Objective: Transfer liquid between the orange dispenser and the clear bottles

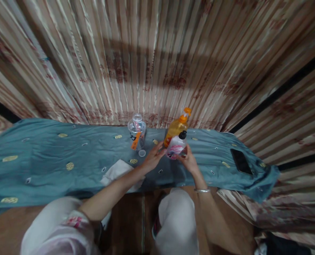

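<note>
A small clear bottle (pixel 176 146) with a black cap and pink markings is held between both hands, low over the cloth. My left hand (pixel 155 157) has its fingers against the bottle's left side. On the other side, my right hand (pixel 188 161) curls round its lower right, a silver bangle on the wrist. Directly behind stands an orange pump bottle (pixel 177 127), partly hidden by the small bottle. Farther left is a clear plastic container (pixel 137 132) with an orange and black label and an open-looking neck. A small round pale lid (pixel 142 153) lies at its foot.
A teal cloth (pixel 48 148) with a pineapple print covers the low surface. A white cloth (pixel 117 170) lies near the front edge, partly under my left forearm. A black phone (pixel 241 161) rests at the right. Patterned curtains (pixel 147 63) hang behind.
</note>
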Demonstrator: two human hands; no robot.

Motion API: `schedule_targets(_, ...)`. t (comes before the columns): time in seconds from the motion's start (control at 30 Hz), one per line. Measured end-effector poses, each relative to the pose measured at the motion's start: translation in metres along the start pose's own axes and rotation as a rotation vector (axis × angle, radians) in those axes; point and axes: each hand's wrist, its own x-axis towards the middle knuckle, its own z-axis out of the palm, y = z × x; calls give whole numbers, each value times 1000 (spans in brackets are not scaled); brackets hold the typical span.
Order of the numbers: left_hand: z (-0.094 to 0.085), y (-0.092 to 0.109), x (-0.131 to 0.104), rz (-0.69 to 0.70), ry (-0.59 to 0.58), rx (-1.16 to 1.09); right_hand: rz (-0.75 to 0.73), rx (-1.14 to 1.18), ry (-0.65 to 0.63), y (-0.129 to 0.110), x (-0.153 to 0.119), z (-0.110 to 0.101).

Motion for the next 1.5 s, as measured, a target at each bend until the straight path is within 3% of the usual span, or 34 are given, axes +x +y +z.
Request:
schedule_targets(0.07, -21, -3, -33, 0, -15, 36, 71, -36, 24, 5, -20, 2)
schedule_targets(0.17, -57, -5, -70, -15, 12, 88, 91, -78, -67, 3, -50, 10)
schedule_targets(0.33, -110, 1, -88, -1, 140, 138, -12, -149, -258, -37, -65, 52)
schedule_targets(0.43, -126, 6, -71, 94, 344, 133, -78, -243, -326, -67, -48, 90)
schedule_targets(0.53, -129, 8, -39, 118, 501, 145, -121, -364, -342, -91, -27, 123)
schedule_targets(0.73, -117, 6, 25, 182, 531, 162, -150, -538, -353, -108, -14, 156)
schedule_targets(0.9, -111, 5, 46, 166, 527, 128, -160, -552, -340, -105, -17, 157)
schedule_targets(1.13, -120, 18, 47, 192, 543, 118, -102, -404, -296, -98, -21, 136)
schedule_targets(1.33, -131, 26, 11, 272, 519, 8, -100, -200, -220, -106, -21, 104)
schedule_targets(1.5, -128, 26, -38, 237, 491, -57, -180, -52, -182, -136, -17, 77)
